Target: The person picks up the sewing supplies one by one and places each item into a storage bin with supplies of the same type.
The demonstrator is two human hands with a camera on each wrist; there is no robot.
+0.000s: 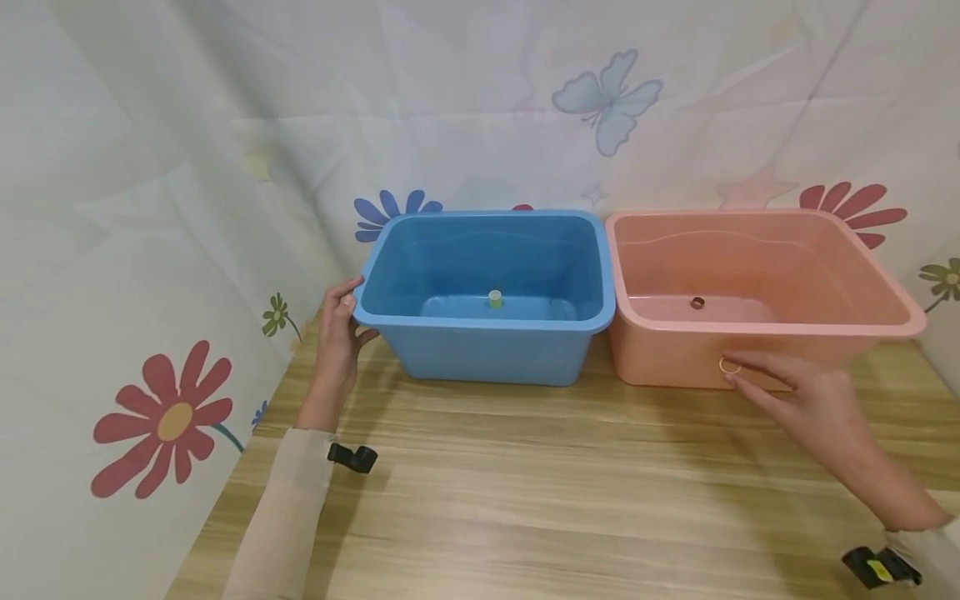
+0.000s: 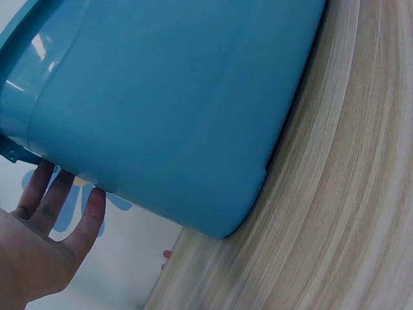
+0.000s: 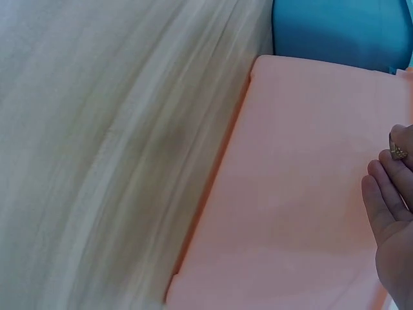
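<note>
My left hand [image 1: 339, 333] holds the left end of a blue plastic basin [image 1: 480, 354] at its rim. Its fingers [image 2: 89, 223] touch the basin's side below the rim in the left wrist view. Thumb and forefinger of my right hand [image 1: 813, 404] pinch a thin gold-coloured ring [image 1: 729, 365], upright before the front wall of a pink plastic basin [image 1: 675, 354]. A patterned part of the ring [image 3: 397, 152] shows in the right wrist view. A darker, copper-brown ring [image 1: 697, 303] lies on the pink basin's floor.
Inside the blue basin stands a small pale green cylinder [image 1: 495, 298]. Both basins stand side by side on a wood-grain table [image 1: 540, 483], against a white curtain [image 1: 465, 100] printed with flowers and a butterfly. Each wrist wears a small black device [image 1: 352, 457].
</note>
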